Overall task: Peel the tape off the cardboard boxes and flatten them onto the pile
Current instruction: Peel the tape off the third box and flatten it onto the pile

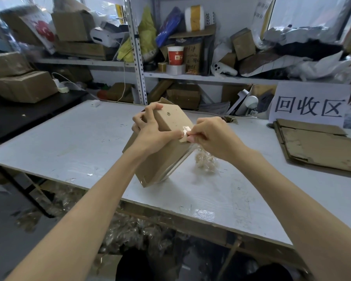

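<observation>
A small brown cardboard box (166, 159) is held tilted above the white table (69, 142). My left hand (150, 130) grips its upper left side, fingers curled over the top edge and thumb lying across the face. My right hand (211, 136) pinches a strip of clear tape (185, 129) at the box's right corner. A crumpled tail of peeled tape (206, 161) hangs below my right hand. Clear tape also runs along the box's lower right edge. The pile of flattened cardboard (316, 147) lies at the table's right.
A white sign with large black characters (310, 104) stands behind the pile. Cluttered shelves (190, 76) with boxes, tape rolls and a red cup line the back. Stacked boxes (22, 86) sit at left. Discarded tape scraps (130, 230) cover the floor under the table edge.
</observation>
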Available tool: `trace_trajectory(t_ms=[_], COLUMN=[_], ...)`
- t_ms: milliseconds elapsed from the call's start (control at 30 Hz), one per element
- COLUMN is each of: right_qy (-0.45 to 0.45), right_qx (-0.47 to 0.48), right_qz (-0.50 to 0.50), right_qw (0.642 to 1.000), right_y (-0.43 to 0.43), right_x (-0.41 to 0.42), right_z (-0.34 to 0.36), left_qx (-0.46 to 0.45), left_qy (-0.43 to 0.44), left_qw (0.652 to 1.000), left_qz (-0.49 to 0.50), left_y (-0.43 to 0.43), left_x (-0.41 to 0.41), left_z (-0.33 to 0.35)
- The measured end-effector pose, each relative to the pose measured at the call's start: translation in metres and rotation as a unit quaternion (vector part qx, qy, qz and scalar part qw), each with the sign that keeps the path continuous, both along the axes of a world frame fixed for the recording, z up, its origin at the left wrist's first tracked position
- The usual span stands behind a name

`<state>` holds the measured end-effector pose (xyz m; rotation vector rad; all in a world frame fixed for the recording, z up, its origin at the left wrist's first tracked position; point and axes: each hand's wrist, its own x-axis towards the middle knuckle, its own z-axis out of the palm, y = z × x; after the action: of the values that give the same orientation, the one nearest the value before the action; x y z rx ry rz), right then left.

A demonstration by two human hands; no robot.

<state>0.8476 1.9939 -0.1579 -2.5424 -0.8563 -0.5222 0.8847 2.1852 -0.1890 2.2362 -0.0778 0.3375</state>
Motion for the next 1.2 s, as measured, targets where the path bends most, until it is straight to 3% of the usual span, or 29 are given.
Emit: trace_trajectory(t_ms=[300,400,567,667,933,1200], right_qy=[-0.047,-0.048,0.065,0.087,0.036,0.169], right_qx=[-0.023,0.058,0.224,0.251,0.236,0.367], right_qz=[-0.022,-0.027,-0.035,-0.014,-0.007,-0.025], right_qw=[0.998,0.997,0.972,0.964,0.971,0.915], right_y=[0.007,0.006,0.002,0.003,0.002,0.001], right_x=[-0.002,-0.005,-0.003,-0.005,-0.006,0.003], right_z=[-0.007,-0.014,-0.017,-0.020,-0.023,-0.028], left_qx=[0.007,0.003,0.007,-0.002,0.014,0.015], left_qy=[-0.010,-0.008,-0.005,-0.004,0.007,0.017], left_qw=[1.000,1.000,1.000,1.000,1.000,1.000], left_qz=[0.021,0.015,0.022,0.020,-0.006,0.021], left_y=[-0.001,0.004,0.010,0.012,0.012,0.018], left_x=[-0.002,-0.004,-0.011,-0.018,-0.014,-0.009], left_z=[-0.004,-0.005,-0.004,-0.003,0.001,0.001])
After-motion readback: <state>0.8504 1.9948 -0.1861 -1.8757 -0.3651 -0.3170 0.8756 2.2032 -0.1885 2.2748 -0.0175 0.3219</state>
